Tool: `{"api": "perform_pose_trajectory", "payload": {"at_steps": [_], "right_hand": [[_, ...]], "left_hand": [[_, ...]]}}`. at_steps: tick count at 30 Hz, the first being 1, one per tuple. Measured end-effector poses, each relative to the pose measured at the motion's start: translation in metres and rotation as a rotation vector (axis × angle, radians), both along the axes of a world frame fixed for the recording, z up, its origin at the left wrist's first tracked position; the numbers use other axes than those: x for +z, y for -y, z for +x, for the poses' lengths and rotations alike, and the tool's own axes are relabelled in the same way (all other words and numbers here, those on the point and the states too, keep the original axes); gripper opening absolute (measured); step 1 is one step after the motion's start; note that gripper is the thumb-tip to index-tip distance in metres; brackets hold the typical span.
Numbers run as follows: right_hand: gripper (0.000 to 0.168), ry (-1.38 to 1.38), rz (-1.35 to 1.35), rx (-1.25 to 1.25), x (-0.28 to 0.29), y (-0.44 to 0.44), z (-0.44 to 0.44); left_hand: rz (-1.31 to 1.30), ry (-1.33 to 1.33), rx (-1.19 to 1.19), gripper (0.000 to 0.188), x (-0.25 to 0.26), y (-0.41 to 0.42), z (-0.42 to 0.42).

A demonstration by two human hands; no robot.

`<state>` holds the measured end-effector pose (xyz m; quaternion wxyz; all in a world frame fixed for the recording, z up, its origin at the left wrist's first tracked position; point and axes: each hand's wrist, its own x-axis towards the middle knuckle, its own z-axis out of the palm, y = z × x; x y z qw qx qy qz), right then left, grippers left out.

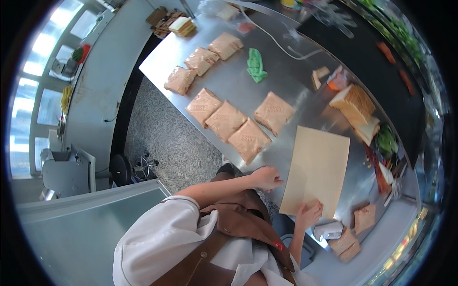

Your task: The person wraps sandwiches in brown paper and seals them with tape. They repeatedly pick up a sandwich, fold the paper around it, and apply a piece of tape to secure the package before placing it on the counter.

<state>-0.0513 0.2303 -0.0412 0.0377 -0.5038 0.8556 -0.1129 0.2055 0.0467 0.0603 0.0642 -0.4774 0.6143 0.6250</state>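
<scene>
A brown rectangular paper sheet (pixel 316 168) lies on the steel worktable in front of me. My right hand (pixel 309 214) is at the sheet's near edge, fingers over the paper; whether it pinches the edge is unclear. Just left of the sheet, my left hand (pixel 266 178) is held with its fingers curled, and nothing shows in it. Close beyond it lies a paper-wrapped square packet (pixel 249 139) with embossed lettering. Two similar packets adjoin it, and another wrapped packet (pixel 274 111) sits apart, nearer the sheet.
Three more wrapped packets (pixel 201 60) and a crumpled green glove or wrap (pixel 256 66) lie farther along the steel table (pixel 229 82). Bread (pixel 354 107) stands at the right. A small white device (pixel 328 231) sits beside packets at lower right. A white cable (pixel 268 34) crosses the far end.
</scene>
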Motion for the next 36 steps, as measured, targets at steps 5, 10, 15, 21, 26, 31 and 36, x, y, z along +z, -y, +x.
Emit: {"api": "perform_pose_trajectory", "payload": {"at_steps": [5,10,15,21,26,31,36], "right_hand": [[0.059,-0.042,-0.110,0.004,0.025,0.061,0.020],[0.052,0.402,-0.302,0.292,0.097,0.229,0.168],[0.042,1.012,-0.171,0.448,0.130,0.404,0.395],[0.037,1.702,0.161,0.210,0.071,0.644,0.627],[0.074,1.688,0.198,-0.069,0.024,0.798,0.732],[0.081,1.682,0.196,-0.184,0.019,0.839,0.776],[0.072,1.686,0.258,-0.307,0.005,0.858,0.775]], "left_hand": [[0.188,-0.340,0.331,0.034,0.054,0.037,0.132],[0.037,-0.388,0.687,0.034,0.084,0.137,0.320],[-0.313,-0.326,1.012,0.032,0.049,0.319,0.542],[-0.358,-0.113,1.244,0.037,-0.045,0.554,0.720],[-0.331,-0.012,0.921,0.058,-0.051,0.679,0.736],[-0.248,0.112,0.638,0.067,-0.067,0.717,0.719],[-0.149,0.046,0.634,0.060,-0.079,0.732,0.729]]}}
